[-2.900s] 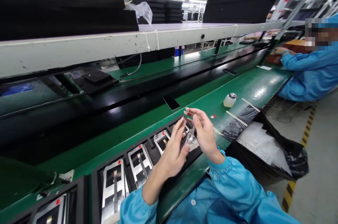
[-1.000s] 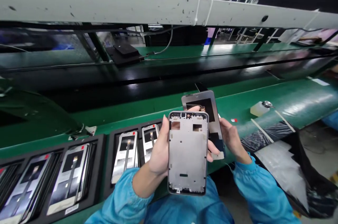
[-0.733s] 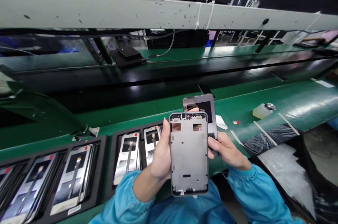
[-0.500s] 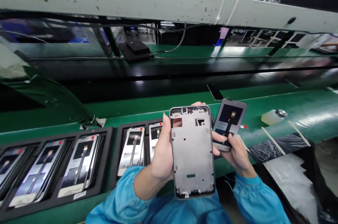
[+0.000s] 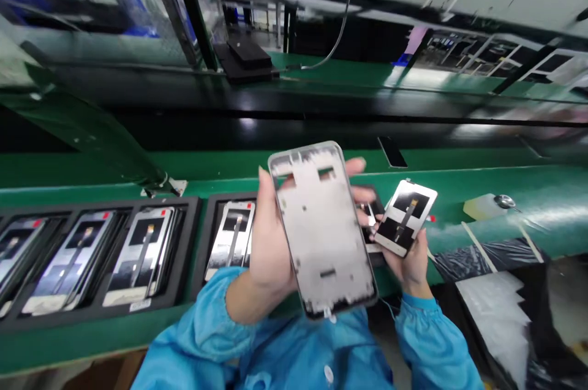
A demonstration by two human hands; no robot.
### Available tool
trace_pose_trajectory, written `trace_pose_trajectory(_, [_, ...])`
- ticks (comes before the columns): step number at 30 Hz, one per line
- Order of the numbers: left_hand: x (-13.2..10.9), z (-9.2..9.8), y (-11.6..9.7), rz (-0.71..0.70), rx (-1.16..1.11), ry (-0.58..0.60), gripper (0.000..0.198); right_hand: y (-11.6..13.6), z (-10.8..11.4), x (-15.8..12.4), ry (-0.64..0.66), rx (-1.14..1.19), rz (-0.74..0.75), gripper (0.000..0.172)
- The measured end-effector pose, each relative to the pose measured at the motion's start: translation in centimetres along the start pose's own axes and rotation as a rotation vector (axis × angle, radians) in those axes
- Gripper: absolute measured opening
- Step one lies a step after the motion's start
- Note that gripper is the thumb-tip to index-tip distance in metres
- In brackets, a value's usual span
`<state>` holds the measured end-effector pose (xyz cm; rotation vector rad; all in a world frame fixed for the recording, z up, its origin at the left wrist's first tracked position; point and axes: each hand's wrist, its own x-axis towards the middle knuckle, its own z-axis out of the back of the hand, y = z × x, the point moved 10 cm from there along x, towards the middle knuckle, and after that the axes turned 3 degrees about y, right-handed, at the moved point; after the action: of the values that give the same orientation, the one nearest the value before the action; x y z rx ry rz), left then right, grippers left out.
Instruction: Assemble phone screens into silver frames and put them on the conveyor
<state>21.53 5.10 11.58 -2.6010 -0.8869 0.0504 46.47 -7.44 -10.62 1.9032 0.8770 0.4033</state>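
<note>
My left hand is wrapped round a phone middle frame, a grey metal plate with cut-outs and a dark rim. The frame tilts to the left and is slightly blurred. To the right, my right hand grips a phone screen by its lower part. The screen's back faces up, with a ribbon cable down its middle. A foam tray beside my left forearm holds similar screens, one of them a screen with a red tab. Part of that tray is hidden behind my hands and the frame.
Another foam tray at the left holds several stacked screens. A dark phone panel lies further back. A bottle of yellowish liquid stands at the right, behind a black plastic bag. A green post slants across the left side.
The frame in my left hand has risen and tilted to the left. The screen in my right hand has turned, catching bright light, and moved slightly right. The camera view has shifted.
</note>
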Motion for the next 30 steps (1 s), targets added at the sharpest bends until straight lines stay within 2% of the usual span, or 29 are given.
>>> trace_pose_trajectory(2, [0.6,1.5,-1.6,-0.08,-0.011,-0.114,0.106,0.6,0.2,-0.1,0.002,-0.018,0.024,0.076])
trace_pose_trajectory(4, [1.0,2.8,-3.0,-0.15,0.001,-0.175,0.101,1.0,0.4,-0.3,0.009,-0.045,0.037,0.076])
trace_pose_trajectory(7, [1.3,3.8,-4.6,-0.233,0.086,-0.203,0.091,1.0,0.8,-0.6,0.015,-0.077,0.02,0.075])
trace_pose_trajectory(10, [1.1,4.1,-5.5,-0.317,0.233,-0.216,0.087,0.6,0.8,-0.6,0.026,-0.099,-0.011,0.072])
trace_pose_trajectory(14, [1.0,4.0,-5.7,-0.344,0.325,-0.203,0.082,0.8,0.9,-0.5,-0.001,-0.101,-0.003,0.065])
trace_pose_trajectory(23, [1.0,3.7,-5.8,-0.341,0.29,-0.182,0.081,1.3,0.0,-0.7,0.015,-0.136,0.008,0.058])
trace_pose_trajectory(30, [1.3,3.7,-5.4,-0.262,0.289,-0.198,0.086,1.1,0.1,-0.6,0.027,-0.151,0.042,0.06])
